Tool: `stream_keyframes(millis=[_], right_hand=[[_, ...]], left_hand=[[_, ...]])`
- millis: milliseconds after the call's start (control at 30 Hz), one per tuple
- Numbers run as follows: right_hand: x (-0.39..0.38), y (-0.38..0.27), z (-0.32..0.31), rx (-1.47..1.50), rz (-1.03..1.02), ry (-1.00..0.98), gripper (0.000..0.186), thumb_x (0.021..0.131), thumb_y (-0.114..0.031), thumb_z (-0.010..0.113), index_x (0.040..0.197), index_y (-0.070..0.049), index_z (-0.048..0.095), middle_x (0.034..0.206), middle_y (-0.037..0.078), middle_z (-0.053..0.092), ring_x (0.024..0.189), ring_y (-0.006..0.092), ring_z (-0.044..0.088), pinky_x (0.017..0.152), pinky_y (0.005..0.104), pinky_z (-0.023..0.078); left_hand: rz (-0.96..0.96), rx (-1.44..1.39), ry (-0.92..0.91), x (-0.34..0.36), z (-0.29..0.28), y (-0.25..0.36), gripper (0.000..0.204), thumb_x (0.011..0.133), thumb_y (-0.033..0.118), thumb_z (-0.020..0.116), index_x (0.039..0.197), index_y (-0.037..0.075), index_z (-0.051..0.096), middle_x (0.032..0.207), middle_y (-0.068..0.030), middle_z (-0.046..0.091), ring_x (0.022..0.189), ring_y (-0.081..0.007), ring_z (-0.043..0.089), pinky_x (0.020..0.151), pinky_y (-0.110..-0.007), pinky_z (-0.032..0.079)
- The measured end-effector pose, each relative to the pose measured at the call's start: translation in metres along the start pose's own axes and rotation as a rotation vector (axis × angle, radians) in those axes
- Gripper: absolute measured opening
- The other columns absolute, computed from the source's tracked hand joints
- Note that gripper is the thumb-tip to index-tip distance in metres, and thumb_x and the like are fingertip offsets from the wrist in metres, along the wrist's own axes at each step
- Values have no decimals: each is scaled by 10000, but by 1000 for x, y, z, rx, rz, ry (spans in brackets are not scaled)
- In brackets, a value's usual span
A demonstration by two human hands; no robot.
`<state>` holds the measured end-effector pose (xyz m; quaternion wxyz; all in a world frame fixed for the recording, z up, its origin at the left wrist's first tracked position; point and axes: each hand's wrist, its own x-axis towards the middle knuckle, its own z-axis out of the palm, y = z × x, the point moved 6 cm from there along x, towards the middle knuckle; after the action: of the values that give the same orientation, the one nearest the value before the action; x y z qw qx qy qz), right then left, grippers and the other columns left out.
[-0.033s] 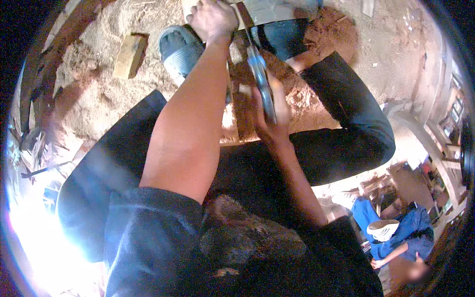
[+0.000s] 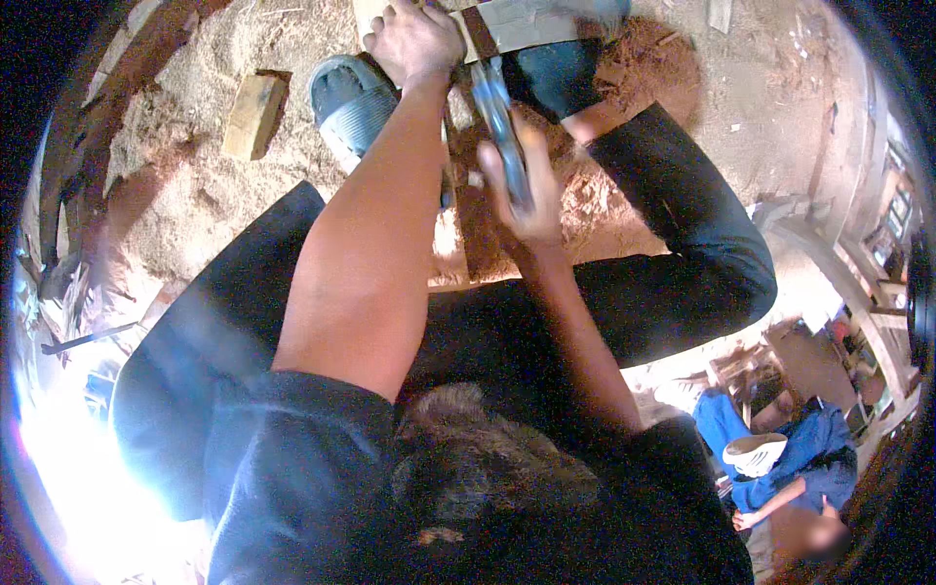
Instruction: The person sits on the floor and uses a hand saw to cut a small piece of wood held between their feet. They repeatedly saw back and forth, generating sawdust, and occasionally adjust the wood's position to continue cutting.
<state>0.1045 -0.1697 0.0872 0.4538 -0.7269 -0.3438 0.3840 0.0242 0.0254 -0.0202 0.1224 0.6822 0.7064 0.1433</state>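
left hand (image 2: 414, 47) up top, fingers curled down on some pale wood (image 2: 546, 27), can't tell if it's really gripping, right hand (image 2: 525, 195) wrapped around a blurry blue-grey tool (image 2: 495, 112), its far end right by the wood's edge, chunky block (image 2: 252, 117) on dusty ground (image 2: 185, 210)

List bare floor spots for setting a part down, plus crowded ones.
Free: floor between wooden block and left trouser leg; patch right of the right trouser leg, bar small specks. Crowded: around left hand, right hand and blue tool.
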Motion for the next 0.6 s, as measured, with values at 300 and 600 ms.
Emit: stream_keyframes(millis=[300,600], right_hand=[[18,-14,-88,70,56,276,272,1007,-311,622,961,-59,713,662,-82,522,562,36,438,496,234,321],[-53,5,-145,230,135,438,345,1024,-302,570,742,-107,537,569,-37,388,454,84,354,432,270,298]], left_hand=[[131,-254,13,1,3,-3,348,884,362,553,1033,60,640,1009,-190,696,1032,-369,626,927,-505,420],[605,149,-353,-19,-12,3,887,696,514,835,1375,73,472,1346,-172,532,1291,-382,494,1071,-540,394]])
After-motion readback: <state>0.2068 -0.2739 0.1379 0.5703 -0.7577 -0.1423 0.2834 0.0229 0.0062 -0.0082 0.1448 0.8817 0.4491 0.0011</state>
